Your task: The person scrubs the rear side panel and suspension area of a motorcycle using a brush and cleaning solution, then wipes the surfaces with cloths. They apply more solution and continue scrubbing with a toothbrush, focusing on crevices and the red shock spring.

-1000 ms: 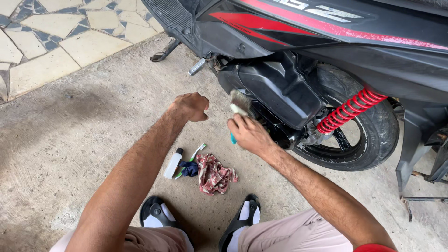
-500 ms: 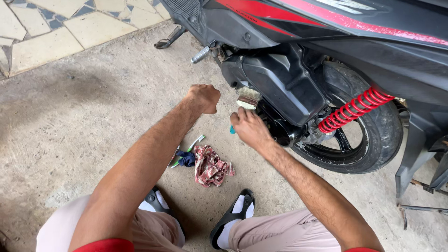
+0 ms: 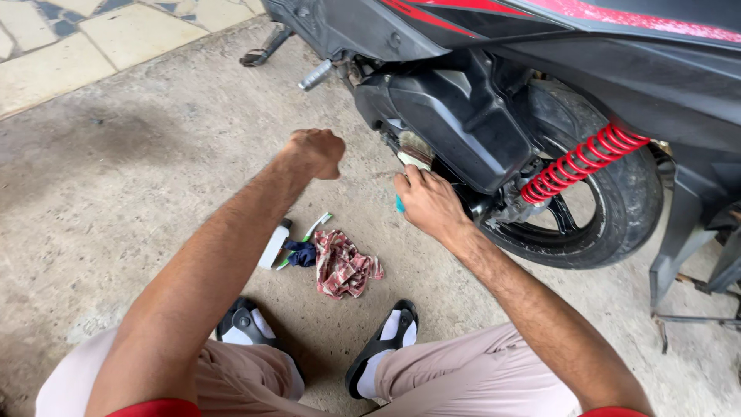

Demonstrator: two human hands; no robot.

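Observation:
My right hand (image 3: 429,205) grips a brush (image 3: 414,150) with pale bristles and a blue handle end, its bristles pressed under the black engine casing (image 3: 455,116) of a black and red scooter. My left hand (image 3: 315,150) hangs in a loose fist over the concrete floor, holding nothing, a short way left of the brush. A red coil shock absorber (image 3: 583,164) runs beside the rear tyre (image 3: 625,208), to the right of my right hand.
On the floor by my feet lie a small white bottle (image 3: 274,245), a green and white toothbrush (image 3: 309,235), a dark blue cloth (image 3: 301,253) and a red patterned rag (image 3: 341,265). A footpeg (image 3: 315,75) and side stand (image 3: 266,48) stick out. Tiled paving (image 3: 69,46) lies far left.
The brush and my right hand have shifted slightly right, further under the engine casing. My left fist stays raised in much the same place. The view tilted down a little.

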